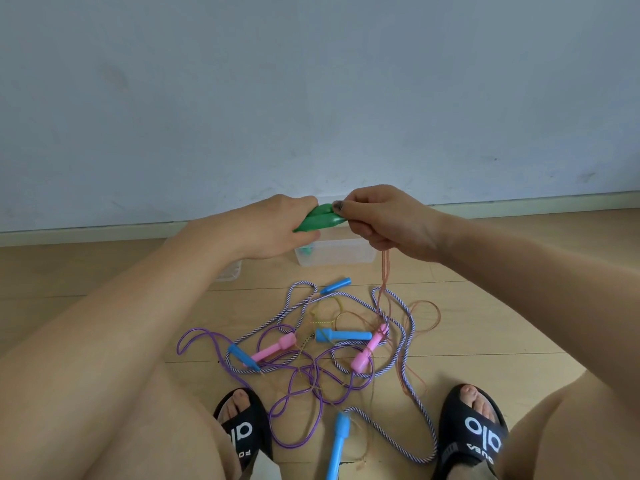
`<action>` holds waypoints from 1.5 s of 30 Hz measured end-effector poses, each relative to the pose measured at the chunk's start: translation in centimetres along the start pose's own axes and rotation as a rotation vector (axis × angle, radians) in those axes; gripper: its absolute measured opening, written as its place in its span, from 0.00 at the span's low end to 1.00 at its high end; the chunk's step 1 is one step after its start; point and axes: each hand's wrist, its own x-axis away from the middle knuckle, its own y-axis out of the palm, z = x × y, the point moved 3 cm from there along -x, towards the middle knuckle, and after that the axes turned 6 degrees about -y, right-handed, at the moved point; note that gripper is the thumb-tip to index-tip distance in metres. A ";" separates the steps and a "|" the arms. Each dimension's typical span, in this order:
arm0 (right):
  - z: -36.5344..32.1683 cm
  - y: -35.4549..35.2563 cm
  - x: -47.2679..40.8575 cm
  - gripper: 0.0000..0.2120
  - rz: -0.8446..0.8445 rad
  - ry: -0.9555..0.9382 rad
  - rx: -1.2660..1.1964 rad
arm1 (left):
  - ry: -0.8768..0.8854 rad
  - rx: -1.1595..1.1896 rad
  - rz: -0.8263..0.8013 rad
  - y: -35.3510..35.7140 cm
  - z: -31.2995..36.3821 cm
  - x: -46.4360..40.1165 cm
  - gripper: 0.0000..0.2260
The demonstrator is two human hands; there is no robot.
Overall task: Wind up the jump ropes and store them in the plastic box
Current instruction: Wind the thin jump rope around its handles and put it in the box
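My left hand (pixel 273 226) and my right hand (pixel 384 221) meet in mid-air, both closed on a pair of green jump-rope handles (pixel 320 220). A thin orange rope (pixel 385 271) hangs from my right hand down to the floor. Behind and below the hands stands the clear plastic box (pixel 341 252), with something teal inside at its left end. On the wooden floor lies a tangle: a purple rope (pixel 301 386) with pink handles (pixel 273 349), a blue-and-white striped rope (pixel 410 327), and blue handles (pixel 341 336).
My two feet in black slippers (pixel 242 431) flank the tangle at the bottom. A clear lid or second container (pixel 230 271) peeks out behind my left forearm. A grey wall with a baseboard (pixel 519 202) closes off the far side.
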 end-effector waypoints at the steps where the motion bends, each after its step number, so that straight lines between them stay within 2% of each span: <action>1: 0.0 -0.1 0.0 0.15 -0.002 0.000 -0.011 | 0.003 -0.009 0.005 0.0 0.0 0.0 0.11; 5: -0.2 -0.2 0.1 0.17 0.007 -0.008 -0.025 | 0.003 0.006 0.021 -0.2 0.0 0.1 0.12; 9: -0.9 -0.5 -0.1 0.12 0.167 -0.065 -0.046 | 0.013 0.062 0.046 -0.7 0.3 0.4 0.13; 13: -2.1 -0.9 0.5 0.09 0.253 -0.268 0.319 | 0.019 0.200 0.046 -1.1 -0.1 0.5 0.13; 16: -2.5 -0.9 1.0 0.08 0.350 -0.440 0.500 | 0.000 0.460 0.009 -0.7 -0.6 0.4 0.11; 19: -2.2 0.0 1.0 0.08 0.432 -0.624 0.961 | -0.032 0.693 -0.027 -0.4 -0.5 0.2 0.12; 21: -1.4 0.8 0.9 0.09 0.400 -0.541 1.258 | -0.084 0.718 -0.033 0.0 -0.8 -0.2 0.12; 23: -0.5 2.0 1.4 0.18 0.307 -0.431 1.542 | -0.151 0.672 -0.015 0.5 -1.1 -0.6 0.10; 25: -0.2 4.0 2.2 0.21 0.173 -0.450 1.724 | -0.210 0.589 0.060 0.6 -1.3 -1.1 0.11; 28: -0.3 6.4 2.3 0.16 -0.048 -0.469 1.540 | -0.204 0.200 0.184 0.6 -1.2 -1.3 0.10; 31: -1.1 5.8 1.3 0.12 0.034 -0.494 1.306 | -0.126 -0.039 0.206 1.2 -0.6 -1.3 0.07; 37: -2.9 1.9 1.1 0.10 -0.060 -0.385 0.806 | 0.044 -0.198 0.218 0.9 0.1 -0.8 0.24; 40: -3.1 1.7 1.5 0.13 -0.129 -0.330 0.695 | 0.087 -0.244 0.165 0.9 0.9 -0.6 0.30; 43: -3.0 1.0 1.6 0.09 -0.119 -0.304 0.676 | 0.113 -0.266 0.115 1.1 1.9 -0.3 0.23; 45: -3.2 0.3 1.6 0.06 -0.089 -0.282 0.607 | 0.151 -0.275 0.081 1.4 2.5 -0.1 0.23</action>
